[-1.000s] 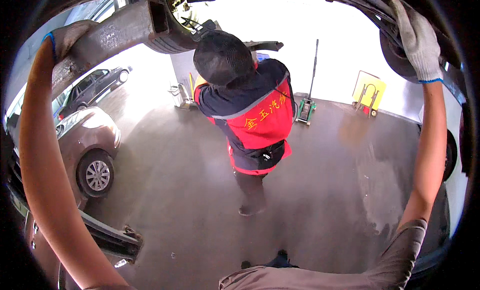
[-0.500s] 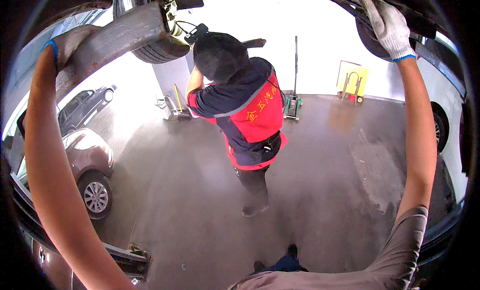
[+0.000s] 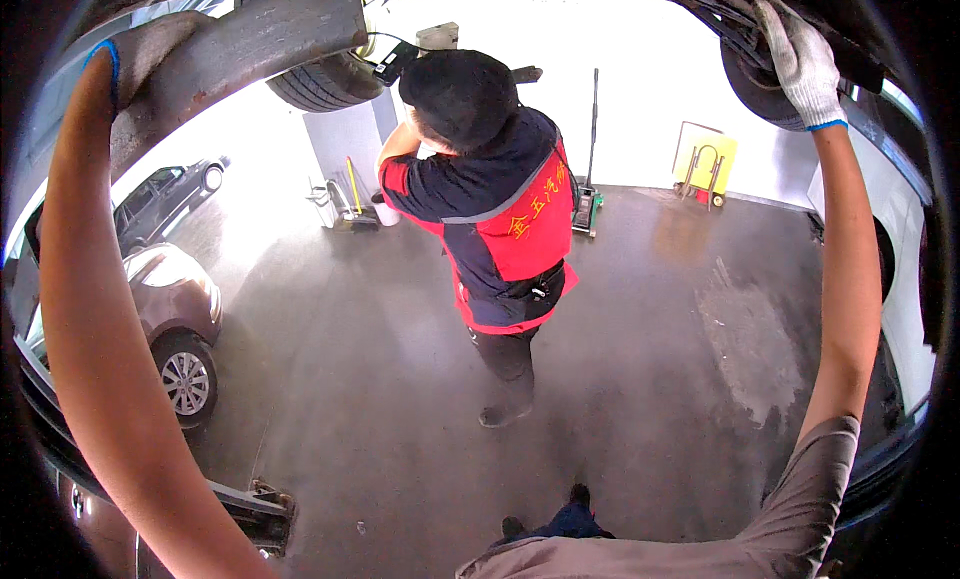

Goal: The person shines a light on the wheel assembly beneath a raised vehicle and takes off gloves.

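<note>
Both my arms are raised overhead beneath a vehicle. In shadow at the upper left, my gloved left hand [image 3: 160, 54], blue at the cuff, lies against a long worn grey metal beam [image 3: 255, 44]. Its fingers are mostly hidden. My right hand [image 3: 803, 64], in a white knit glove, reaches up to the dark underbody [image 3: 690, 4]; its fingers look stretched out against it, the tips hard to make out. Between my arms a co-worker [image 3: 490, 199] in a black cap and a red and navy shirt faces away near a tyre [image 3: 325, 84]. The co-worker's hands are hidden.
A green floor jack [image 3: 587, 214] with a tall handle and a yellow board [image 3: 706, 159] stand by the far wall. At the left are a parked brown car [image 3: 175, 294] and a dark car [image 3: 165, 204]. A lift arm's end [image 3: 265, 514] sits low left.
The view has shifted slightly. The beam's end appears farther right, and the co-worker's head is a little lower and to the right. A grey metal piece now shows above the cap. My hands keep their places.
</note>
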Demonstrator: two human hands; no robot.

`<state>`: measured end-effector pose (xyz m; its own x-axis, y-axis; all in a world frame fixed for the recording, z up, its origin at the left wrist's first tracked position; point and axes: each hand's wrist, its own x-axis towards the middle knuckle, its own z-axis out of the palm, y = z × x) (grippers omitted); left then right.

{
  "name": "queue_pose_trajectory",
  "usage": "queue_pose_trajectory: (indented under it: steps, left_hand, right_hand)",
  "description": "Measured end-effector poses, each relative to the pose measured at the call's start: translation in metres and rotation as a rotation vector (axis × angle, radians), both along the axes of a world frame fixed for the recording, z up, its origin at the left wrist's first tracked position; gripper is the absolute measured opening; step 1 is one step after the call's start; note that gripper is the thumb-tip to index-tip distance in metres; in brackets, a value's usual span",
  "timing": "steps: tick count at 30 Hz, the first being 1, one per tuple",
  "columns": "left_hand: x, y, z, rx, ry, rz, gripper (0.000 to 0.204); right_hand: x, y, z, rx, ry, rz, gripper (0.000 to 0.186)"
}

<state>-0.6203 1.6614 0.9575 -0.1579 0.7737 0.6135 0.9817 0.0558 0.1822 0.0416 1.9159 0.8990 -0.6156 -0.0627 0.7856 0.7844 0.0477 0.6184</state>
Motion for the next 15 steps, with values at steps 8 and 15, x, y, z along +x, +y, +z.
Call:
queue_pose_trajectory:
  steps: [8, 15]
  left_hand:
    - [-0.007, 0.003, -0.002, 0.130, 0.053, -0.032, 0.034]
    - [0.007, 0.009, -0.034, 0.192, 0.083, -0.046, 0.034]
  right_hand:
    - [-0.063, -0.055, 0.010, -0.296, 0.394, 0.176, 0.040]
    - [-0.127, -0.124, -0.090, -0.251, 0.458, 0.581, 0.039]
